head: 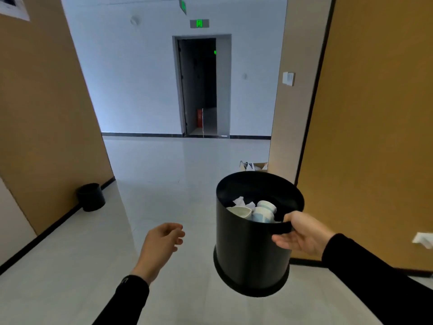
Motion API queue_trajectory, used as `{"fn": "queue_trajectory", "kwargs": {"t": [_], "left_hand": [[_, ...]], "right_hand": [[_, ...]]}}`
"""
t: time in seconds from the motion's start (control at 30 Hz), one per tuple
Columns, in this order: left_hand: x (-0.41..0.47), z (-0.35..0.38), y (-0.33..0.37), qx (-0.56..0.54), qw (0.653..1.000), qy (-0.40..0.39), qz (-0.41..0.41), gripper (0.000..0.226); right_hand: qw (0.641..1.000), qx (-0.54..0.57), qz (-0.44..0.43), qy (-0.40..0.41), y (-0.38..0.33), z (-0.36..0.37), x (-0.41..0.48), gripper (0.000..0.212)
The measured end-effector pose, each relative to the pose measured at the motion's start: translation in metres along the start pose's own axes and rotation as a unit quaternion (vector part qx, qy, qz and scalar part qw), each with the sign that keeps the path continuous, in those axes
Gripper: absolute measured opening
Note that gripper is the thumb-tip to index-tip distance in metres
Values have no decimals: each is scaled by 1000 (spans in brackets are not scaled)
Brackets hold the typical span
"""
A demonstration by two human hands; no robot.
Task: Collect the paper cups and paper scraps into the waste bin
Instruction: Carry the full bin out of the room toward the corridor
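A black round waste bin (246,254) hangs in the air at centre right, tilted a little toward me. My right hand (302,233) grips its near rim, thumb inside and fingers outside. Inside the bin lie white paper cups (263,213) and crumpled paper scraps (241,201). My left hand (161,242) is held out to the left of the bin, apart from it, fingers loosely curled and holding nothing.
A second black bin (91,197) stands on the floor against the left brown wall. A cardboard box with papers (254,166) sits on the floor behind the held bin. Brown walls flank a white tiled corridor leading to a dark open doorway (199,87).
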State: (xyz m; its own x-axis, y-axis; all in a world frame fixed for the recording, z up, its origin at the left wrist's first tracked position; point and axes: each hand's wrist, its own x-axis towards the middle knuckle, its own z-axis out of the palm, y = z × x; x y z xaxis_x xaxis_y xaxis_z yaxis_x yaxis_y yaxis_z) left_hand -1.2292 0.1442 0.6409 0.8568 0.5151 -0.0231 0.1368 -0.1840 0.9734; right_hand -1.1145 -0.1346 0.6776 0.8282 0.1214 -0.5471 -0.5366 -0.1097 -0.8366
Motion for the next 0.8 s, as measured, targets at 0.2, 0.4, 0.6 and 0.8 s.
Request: {"fn": "queue_trajectory", "kwargs": {"t": [0.2,0.4,0.6,0.8], "left_hand": [[109,-24,-4,3,1000,-14,13,16],[196,-22,-7,10,999,-27,30,17],[297,-1,-6,27,999,-32,35,16],[413,23,4,27,999,-12,14,15]], "right_hand": [[998,32,28,44,-22,38,61,24],[996,30,38,81,-50,58,129,14],[995,29,33,90,-78,67,224,18],[995,49,45,75,-145,73,339,15]]}}
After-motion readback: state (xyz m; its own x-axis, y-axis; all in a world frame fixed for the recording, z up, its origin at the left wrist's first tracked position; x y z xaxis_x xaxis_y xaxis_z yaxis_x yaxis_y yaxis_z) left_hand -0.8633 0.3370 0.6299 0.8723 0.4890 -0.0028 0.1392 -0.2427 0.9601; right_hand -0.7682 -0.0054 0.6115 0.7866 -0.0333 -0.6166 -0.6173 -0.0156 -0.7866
